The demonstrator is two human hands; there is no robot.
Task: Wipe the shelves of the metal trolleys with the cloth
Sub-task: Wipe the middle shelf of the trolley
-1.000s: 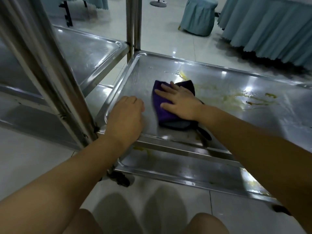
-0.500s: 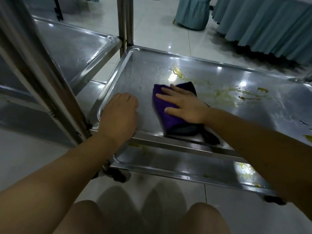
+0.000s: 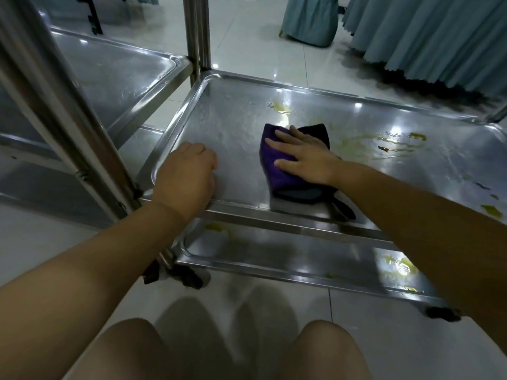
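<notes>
Right hand (image 3: 307, 157), fingers flat, presses cloth (image 3: 277, 180) onto shelf (image 3: 233, 124) for wiping pressure. Yellow smears (image 3: 384, 148) lie at 3 o'clock of it. Left hand (image 3: 186, 174), fingers curled and empty, braces at 9 o'clock.

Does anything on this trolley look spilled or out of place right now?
Yes. Yellow-green smears streak the shelf right of the purple cloth under the right hand, with a blob just beyond the cloth. More yellow patches sit on the lower shelf. They look like spilled residue not yet wiped.

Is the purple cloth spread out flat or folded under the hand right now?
Folded. The purple cloth shows stacked layers at its near edge, and the right hand presses flat on top of it.
</notes>
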